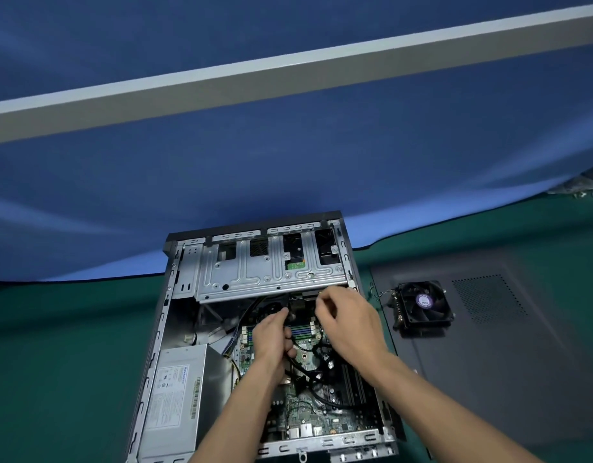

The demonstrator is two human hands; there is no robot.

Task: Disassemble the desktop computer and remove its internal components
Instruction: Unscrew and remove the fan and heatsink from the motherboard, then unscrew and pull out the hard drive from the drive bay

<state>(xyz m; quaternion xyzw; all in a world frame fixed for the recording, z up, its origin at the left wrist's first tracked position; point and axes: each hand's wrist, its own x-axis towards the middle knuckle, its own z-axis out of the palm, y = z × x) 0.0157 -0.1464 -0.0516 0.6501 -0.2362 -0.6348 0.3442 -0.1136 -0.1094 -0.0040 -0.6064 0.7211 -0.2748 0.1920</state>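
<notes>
The desk [54, 345], covered in green, carries everything, with a blue screen [288, 162] standing behind it. Your computer case [174, 295] lies on its side near the desk's middle, open face up so you can reach straight down into it. Its dark side panel [522, 362] lies flat on the desk just right of the case, out of the way, and serves as a pad for the cooler fan [423, 307] that rests on it. Inside the case, the power supply [174, 402] sits in the near left corner, the metal drive cage [271, 269] spans the far end, and the circuit board [321, 419] covers the floor. Your left hand [271, 339] has its fingers curled round a black cable [325, 399] near the memory slots [303, 330]. Your right hand [346, 324] pinches at something just under the cage; what it holds I cannot tell
</notes>
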